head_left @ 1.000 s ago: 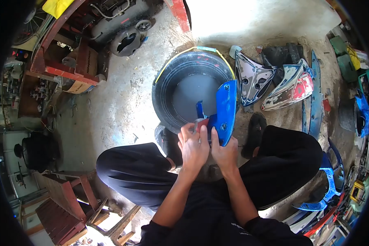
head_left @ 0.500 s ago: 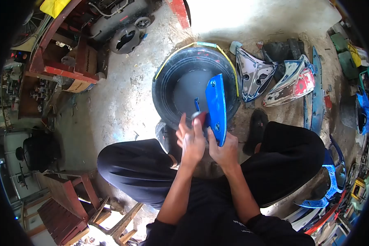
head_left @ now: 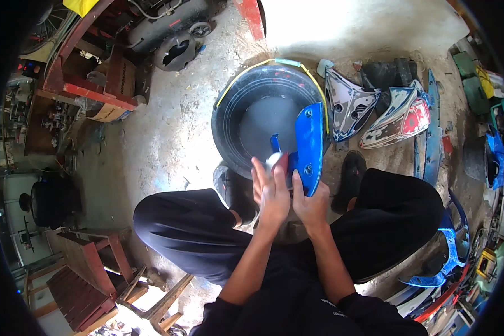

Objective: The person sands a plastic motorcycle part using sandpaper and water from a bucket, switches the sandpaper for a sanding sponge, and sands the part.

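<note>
A glossy blue plastic panel (head_left: 309, 143) with bolt holes stands nearly upright over the near right part of a black bucket (head_left: 223, 137). My right hand (head_left: 312, 203) grips its lower end, thumb on the near face. Between the fingers of my left hand (head_left: 272, 193) is a folded piece of sandpaper (head_left: 281, 163), dark red with a whitish side, held close against the panel's left edge. A narrow blue tab of the panel juts out above the sandpaper. Greyish water (head_left: 266, 120) lies in the bucket.
Right of the bucket lie a patchy sanded fairing (head_left: 350, 106), another with a red patch (head_left: 400, 117), and a long blue strip (head_left: 431, 134). A blue frame-like part (head_left: 451, 252) is by my right knee. At left stand a red workbench (head_left: 95, 92) and a wooden stool (head_left: 87, 274).
Both hands have shifted a little to the right, carrying the blue panel and the sandpaper with them. The view has also moved slightly.
</note>
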Demonstrator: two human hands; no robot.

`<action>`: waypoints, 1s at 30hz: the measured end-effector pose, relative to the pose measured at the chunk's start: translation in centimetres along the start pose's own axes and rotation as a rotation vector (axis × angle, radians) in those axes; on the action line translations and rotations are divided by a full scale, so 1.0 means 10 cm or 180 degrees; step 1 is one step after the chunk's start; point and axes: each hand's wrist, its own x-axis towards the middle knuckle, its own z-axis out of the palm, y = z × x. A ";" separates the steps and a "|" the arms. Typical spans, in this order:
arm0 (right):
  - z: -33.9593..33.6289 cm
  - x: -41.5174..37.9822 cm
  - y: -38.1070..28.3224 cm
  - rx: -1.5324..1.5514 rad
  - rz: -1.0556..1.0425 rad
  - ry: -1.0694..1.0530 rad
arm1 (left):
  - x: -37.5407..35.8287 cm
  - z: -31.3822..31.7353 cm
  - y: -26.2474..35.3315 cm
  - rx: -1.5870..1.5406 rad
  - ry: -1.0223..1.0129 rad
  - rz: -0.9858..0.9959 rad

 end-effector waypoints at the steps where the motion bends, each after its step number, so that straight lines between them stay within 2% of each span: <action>1: 0.00 0.00 0.00 0.0000 -0.0048 0.0030 | -0.09 -0.01 -0.09 -0.0025 0.0073 -0.0015; 2: 0.01 0.00 0.00 -0.0004 -0.0083 0.0047 | -0.12 -0.04 -0.14 -0.0046 0.0142 -0.0048; 3: 0.03 -0.01 -0.01 0.0084 -0.0175 -0.0035 | -0.08 -0.11 -0.10 0.0430 -0.0038 0.0365; 4: 0.02 -0.04 -0.03 0.0081 -0.0139 -0.0062 | -0.03 -0.14 0.04 0.0444 -0.0050 0.0324; 6: 0.04 -0.03 -0.07 -0.0105 -0.0201 -0.0154 | 0.15 -0.19 0.35 -0.0087 0.0074 -0.0361; 7: 0.04 -0.01 -0.02 0.0010 -0.0093 -0.0147 | 0.16 -0.16 0.37 -0.0193 0.0086 -0.0092; 8: 0.01 -0.01 -0.01 0.0013 -0.0117 -0.0162 | 0.04 -0.15 0.45 -0.0450 0.0045 -0.0446; 10: -0.03 0.04 0.01 0.0240 0.0190 -0.0181 | -0.14 -0.20 0.37 -0.0312 -0.0060 -0.0596; 11: -0.01 0.04 0.00 0.0183 0.0002 -0.0087 | -0.17 -0.13 0.11 -0.0431 0.0026 -0.0301; 12: 0.01 0.05 0.00 0.0177 0.0016 -0.0090 | -0.10 -0.10 0.05 -0.0428 0.0017 -0.0313; 13: 0.05 0.05 0.00 0.0119 -0.0244 -0.0088 | -0.02 -0.13 0.10 -0.0053 0.0136 -0.0020; 14: 0.08 0.02 -0.01 0.0075 -0.0505 -0.0098 | 0.04 -0.13 0.16 -0.0125 0.0156 -0.0087; 16: 0.06 0.00 -0.05 -0.0006 -0.0461 -0.0174 | 0.15 -0.19 0.44 -0.0270 0.0202 -0.0218; 18: -0.01 0.06 -0.03 0.0127 0.0123 -0.0140 | 0.00 -0.12 0.35 -0.0367 0.0061 -0.0269; 20: -0.03 0.11 0.01 0.0070 0.0126 -0.0146 | -0.20 -0.19 0.27 -0.0194 0.0095 -0.0321; 22: 0.03 0.06 -0.01 0.0034 -0.0338 -0.0150 | -0.16 -0.29 0.43 -0.0068 0.0162 -0.0115; 23: 0.03 0.05 -0.01 -0.0076 -0.0364 -0.0230 | 0.01 -0.20 0.35 -0.0037 0.0343 -0.0242; 25: 0.06 0.04 -0.01 0.0032 -0.0247 -0.0201 | 0.19 -0.08 0.19 0.0654 0.0339 0.0292; 27: 0.03 0.08 0.04 0.0155 -0.0056 -0.0097 | 0.03 -0.02 0.28 0.0076 0.0197 -0.0175; 28: 0.02 0.12 0.05 0.0146 -0.0088 -0.0065 | -0.09 -0.06 0.23 0.0252 0.0188 0.0089; 30: 0.04 0.11 0.05 0.0082 -0.0077 -0.0079 | -0.19 -0.15 0.26 -0.0024 0.0266 -0.0202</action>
